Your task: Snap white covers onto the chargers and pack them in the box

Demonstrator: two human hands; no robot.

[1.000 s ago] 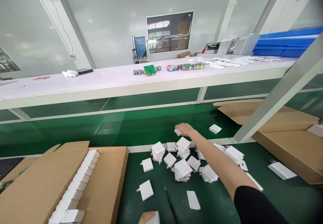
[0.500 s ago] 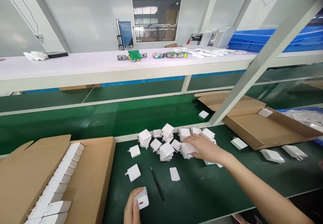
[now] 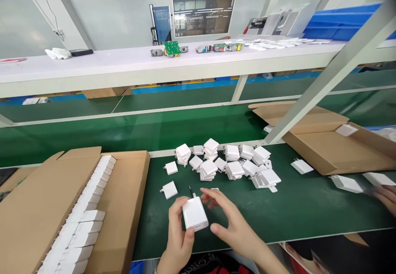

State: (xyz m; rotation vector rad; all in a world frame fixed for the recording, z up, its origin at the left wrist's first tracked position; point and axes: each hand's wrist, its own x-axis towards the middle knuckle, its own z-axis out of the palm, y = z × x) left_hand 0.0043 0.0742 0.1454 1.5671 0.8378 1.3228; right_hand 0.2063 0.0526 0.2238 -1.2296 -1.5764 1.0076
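My left hand (image 3: 179,230) grips a white plug charger (image 3: 195,214) by its sides, low over the green work surface. Close to its right side is my right hand (image 3: 227,220), thumb and fingers apart, with nothing in it. Behind the held charger, the dark tip of the tweezers (image 3: 191,190) shows; the rest is hidden. Two single chargers, a nearer one (image 3: 170,190) and a farther one (image 3: 170,167), lie to the left. Beyond my hands several stacked chargers (image 3: 208,169) form a loose pile.
On the left, a cardboard box (image 3: 123,208) holds rows of white chargers (image 3: 83,233). An open cardboard box (image 3: 334,150) stands at right behind a slanted post (image 3: 321,82). Another person's hand (image 3: 386,197) is near chargers at the right edge. Circuit boards (image 3: 172,48) lie on the shelf.
My right hand has left the charger pile and come back beside my left hand, fingers now spread. My left hand has raised and turned its charger. The view has tilted down.
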